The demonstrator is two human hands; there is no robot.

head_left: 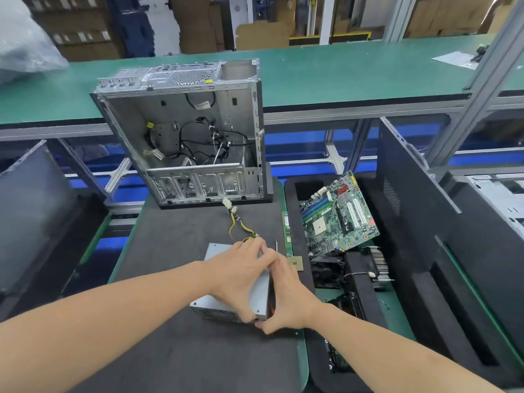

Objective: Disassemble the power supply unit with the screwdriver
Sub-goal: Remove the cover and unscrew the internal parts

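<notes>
The power supply unit [214,253] lies lower centre on the tabletop [170,350], already out of the computer case [184,137], cover still on. I see left hand [238,276] and right hand [286,296], each grip closed round its shell.

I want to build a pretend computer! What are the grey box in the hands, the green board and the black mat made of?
Power supply box: looks like bare grey sheet metal, with a dull sheen and punched vent holes.
Green board: likely rigid circuit board, glossy green, with plastic slots.
Black mat: soft-looking and matte, maybe foam or rubber; hard to tell.
</notes>
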